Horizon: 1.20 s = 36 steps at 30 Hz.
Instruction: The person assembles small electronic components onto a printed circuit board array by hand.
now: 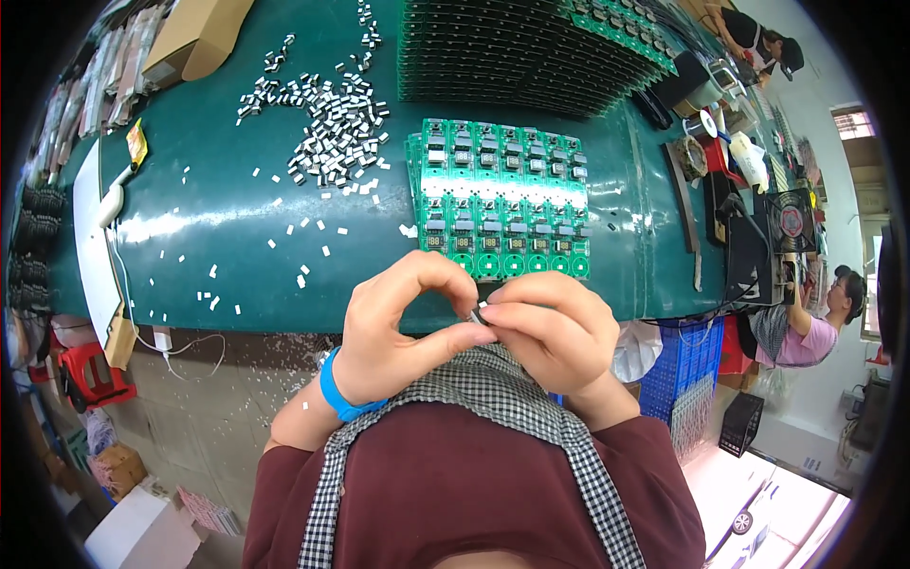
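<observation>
Two hands at one small piece

Thumb and forefinger of the left hand (393,308) nearly meet, pinching a small dark piece (479,316) just before the circuit boards (502,185); the right hand's (564,327) fingertips close on its white edge. Peeling seems in hand, as I judge it; the next move calls for a steady pull. Beyond: white flakes (326,251), heaped pieces (339,133).

Left hand (373,327) pinches; right hand (567,332) curls close, its grip unclear.

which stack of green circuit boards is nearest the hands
The smaller stack, just beyond the left hand and right hand; the larger, taller stack stands farther back on the table.
</observation>
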### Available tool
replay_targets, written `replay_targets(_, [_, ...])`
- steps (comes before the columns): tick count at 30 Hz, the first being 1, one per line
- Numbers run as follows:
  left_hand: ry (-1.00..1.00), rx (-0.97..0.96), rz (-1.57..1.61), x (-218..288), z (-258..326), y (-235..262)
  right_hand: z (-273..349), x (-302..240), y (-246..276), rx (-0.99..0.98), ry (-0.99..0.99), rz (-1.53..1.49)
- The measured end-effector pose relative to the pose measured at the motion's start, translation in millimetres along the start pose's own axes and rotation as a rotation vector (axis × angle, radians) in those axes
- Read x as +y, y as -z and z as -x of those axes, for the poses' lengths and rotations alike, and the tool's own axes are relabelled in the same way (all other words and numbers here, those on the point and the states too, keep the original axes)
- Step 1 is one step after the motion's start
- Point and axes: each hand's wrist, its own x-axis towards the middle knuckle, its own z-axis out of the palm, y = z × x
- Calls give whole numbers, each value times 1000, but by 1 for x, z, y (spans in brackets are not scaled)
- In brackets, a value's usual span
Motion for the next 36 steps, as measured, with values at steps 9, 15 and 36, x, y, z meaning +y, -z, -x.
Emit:
replay_targets(9, [-222,-35,-171,2,-3,-1,6,3,5,52,-210,-261])
replay_targets(15, [-218,-30,-177,-1,-4,-2,8,4,4,45,-277,-336])
replay_targets(36, [-508,46,-544,-4,0,-6,8,-8,5,58,-201,-129])
